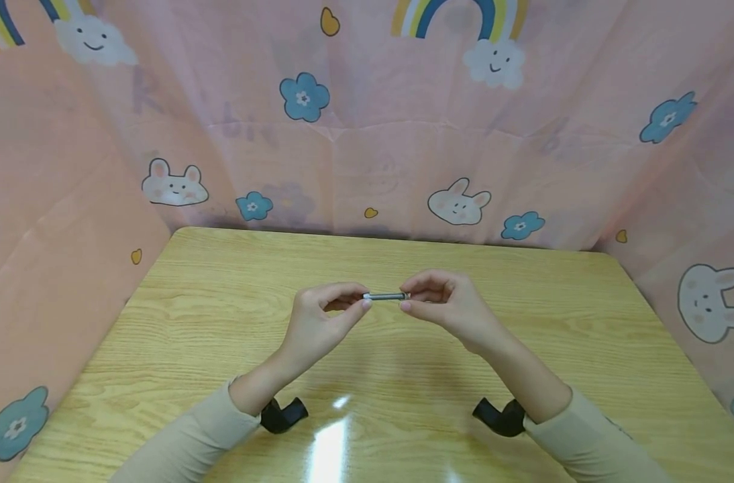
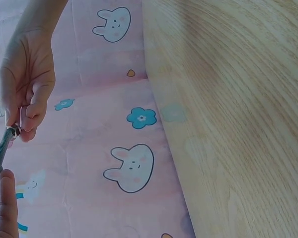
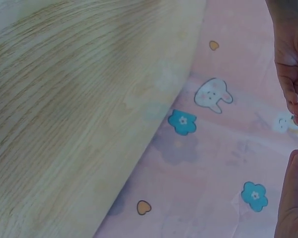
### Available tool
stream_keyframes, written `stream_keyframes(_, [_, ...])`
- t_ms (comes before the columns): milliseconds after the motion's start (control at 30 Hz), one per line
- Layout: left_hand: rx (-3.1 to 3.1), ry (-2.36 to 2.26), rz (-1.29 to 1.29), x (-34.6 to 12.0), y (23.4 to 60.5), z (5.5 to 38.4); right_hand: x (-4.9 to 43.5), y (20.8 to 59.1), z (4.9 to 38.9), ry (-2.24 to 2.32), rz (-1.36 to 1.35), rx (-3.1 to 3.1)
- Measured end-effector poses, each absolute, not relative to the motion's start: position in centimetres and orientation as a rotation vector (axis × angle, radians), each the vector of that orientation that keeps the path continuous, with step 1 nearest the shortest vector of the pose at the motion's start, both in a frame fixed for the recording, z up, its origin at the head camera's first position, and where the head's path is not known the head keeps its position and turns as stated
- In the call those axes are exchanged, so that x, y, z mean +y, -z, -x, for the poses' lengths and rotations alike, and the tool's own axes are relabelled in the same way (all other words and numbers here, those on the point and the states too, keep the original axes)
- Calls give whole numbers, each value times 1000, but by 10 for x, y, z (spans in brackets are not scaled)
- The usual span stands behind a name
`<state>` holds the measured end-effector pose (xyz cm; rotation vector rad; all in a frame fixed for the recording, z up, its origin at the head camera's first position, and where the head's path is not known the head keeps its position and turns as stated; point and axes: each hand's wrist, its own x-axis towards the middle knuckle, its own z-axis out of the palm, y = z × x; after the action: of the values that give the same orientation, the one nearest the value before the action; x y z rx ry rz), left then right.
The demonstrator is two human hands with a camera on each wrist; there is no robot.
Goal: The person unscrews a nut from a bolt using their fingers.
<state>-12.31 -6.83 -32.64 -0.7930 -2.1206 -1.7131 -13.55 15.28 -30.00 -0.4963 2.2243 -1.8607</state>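
Note:
A slim metal bolt (image 1: 386, 296) with a threaded shaft is held level above the table, between both hands. My left hand (image 1: 321, 318) pinches its left end between thumb and fingertips. My right hand (image 1: 454, 310) pinches the other end, where a small shiny nut (image 2: 15, 130) shows in the left wrist view. That view also shows the grey shaft (image 2: 3, 148) running between the hands, with a dark end piece at my left fingers (image 2: 8, 198). At the border of the right wrist view, the right hand (image 3: 291, 198) partly hides the bolt.
Beneath the hands lies a wood-grain table (image 1: 222, 282). A pink printed cloth (image 1: 367, 154) hangs behind it and along both sides. Black wrist mounts (image 1: 282, 414) sit at the cuffs of the beige sleeves (image 1: 192, 436). Light glares off the tabletop near the front.

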Motion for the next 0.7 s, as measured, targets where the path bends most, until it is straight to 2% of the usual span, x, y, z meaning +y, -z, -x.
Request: stream_keyframes(700, [-2127, 1700, 783, -70, 328, 129, 159, 309, 141, 1933, 442, 2058])
